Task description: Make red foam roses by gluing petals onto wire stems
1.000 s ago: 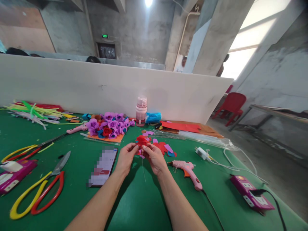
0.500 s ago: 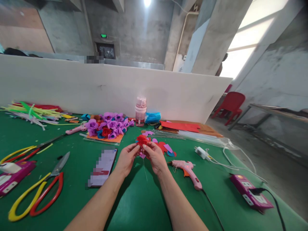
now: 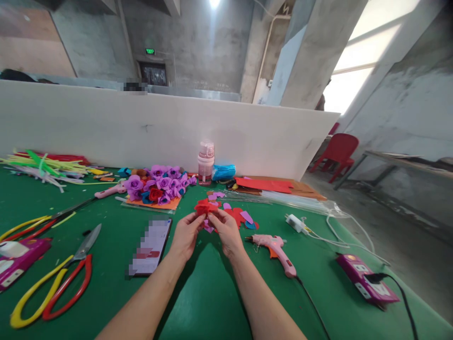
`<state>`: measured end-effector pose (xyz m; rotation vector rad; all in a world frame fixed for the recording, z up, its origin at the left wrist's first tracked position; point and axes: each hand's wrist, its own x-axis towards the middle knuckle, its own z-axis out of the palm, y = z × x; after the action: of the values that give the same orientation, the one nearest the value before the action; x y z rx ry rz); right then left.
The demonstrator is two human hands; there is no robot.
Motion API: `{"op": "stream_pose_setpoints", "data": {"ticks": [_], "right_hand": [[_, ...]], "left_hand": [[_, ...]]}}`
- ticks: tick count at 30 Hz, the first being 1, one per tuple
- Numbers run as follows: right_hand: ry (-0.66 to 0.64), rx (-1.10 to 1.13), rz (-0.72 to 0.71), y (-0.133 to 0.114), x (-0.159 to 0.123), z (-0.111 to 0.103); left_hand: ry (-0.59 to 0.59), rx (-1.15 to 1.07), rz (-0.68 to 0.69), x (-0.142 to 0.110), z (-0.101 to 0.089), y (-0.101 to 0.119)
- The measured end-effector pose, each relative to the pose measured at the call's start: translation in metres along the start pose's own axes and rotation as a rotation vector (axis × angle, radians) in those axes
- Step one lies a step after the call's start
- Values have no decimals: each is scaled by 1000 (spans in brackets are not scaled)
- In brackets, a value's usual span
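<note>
1. On the near left of the green worktop (image 3: pixel 205 302), large scissors (image 3: pixel 82 252) lie with blades pointing far and right.
2. At right, a purple power strip (image 3: pixel 366 278) has a black plug in it; its markings are unreadable.
3. Left of the hands lies a phone (image 3: pixel 152 248), its screen pixelated; right of them, a pink glue gun (image 3: pixel 283 259), nozzle left.
4. Left hand (image 3: pixel 186 233) and right hand (image 3: pixel 226 231) are nearly closed, fingertips pinching the red flower's base.
5. The red flower (image 3: pixel 205 207) is mid-worktop, petals facing up and far, widest left to right; its stem cannot be made out.
6. Beyond are cut petals (image 3: pixel 235 216), purple roses (image 3: pixel 164 183) and a pink bottle (image 3: pixel 205 167).
7. A green wall sign (image 3: pixel 150 51) is too small to read.
</note>
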<state>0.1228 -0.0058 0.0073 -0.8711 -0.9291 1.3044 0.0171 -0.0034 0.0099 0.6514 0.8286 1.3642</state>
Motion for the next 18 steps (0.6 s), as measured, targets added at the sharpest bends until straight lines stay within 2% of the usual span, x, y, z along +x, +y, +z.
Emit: {"op": "stream_pose_setpoints", "data": {"ticks": [6, 18], "right_hand": [[47, -199, -152, 2, 0, 2], [89, -288, -158, 7, 0, 0]], "left_hand": [[-18, -9, -17, 0, 1, -1], [-7, -28, -31, 0, 1, -2]]}}
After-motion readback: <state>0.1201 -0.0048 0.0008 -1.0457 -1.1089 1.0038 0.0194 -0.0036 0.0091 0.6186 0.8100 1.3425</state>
